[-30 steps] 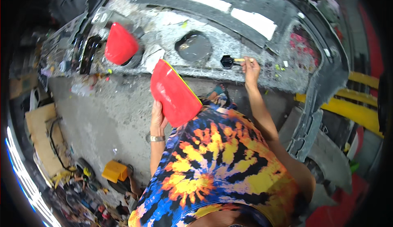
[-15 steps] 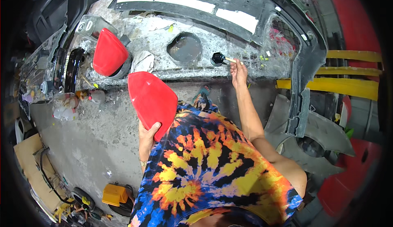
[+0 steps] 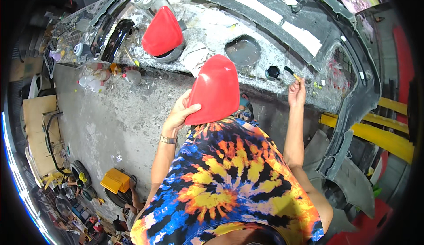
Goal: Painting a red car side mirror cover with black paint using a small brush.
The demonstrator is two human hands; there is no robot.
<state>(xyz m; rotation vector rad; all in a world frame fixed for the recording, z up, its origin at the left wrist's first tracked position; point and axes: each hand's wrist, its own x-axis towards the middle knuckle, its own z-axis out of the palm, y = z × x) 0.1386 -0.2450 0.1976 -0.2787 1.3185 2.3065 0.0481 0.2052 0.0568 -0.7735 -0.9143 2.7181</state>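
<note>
Left hand (image 3: 182, 110) clamped on lower left edge of red shell (image 3: 215, 88), thumb on top, fingers mostly hidden beneath. Shell held tilted before shirt (image 3: 221, 174). Looks light, stiff, glossy, probably slick; rim seems safest hold, smooth face likely scuffs. Right hand (image 3: 296, 94) pinched on brush (image 3: 297, 77), dark tip just beside black cup (image 3: 272, 72). Bench (image 3: 205, 22) edge near shell's top; more room leftward over grey floor (image 3: 119, 112).

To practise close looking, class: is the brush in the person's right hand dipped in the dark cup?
No, the right hand holds the brush with its dark end outside the dark cup.
</note>
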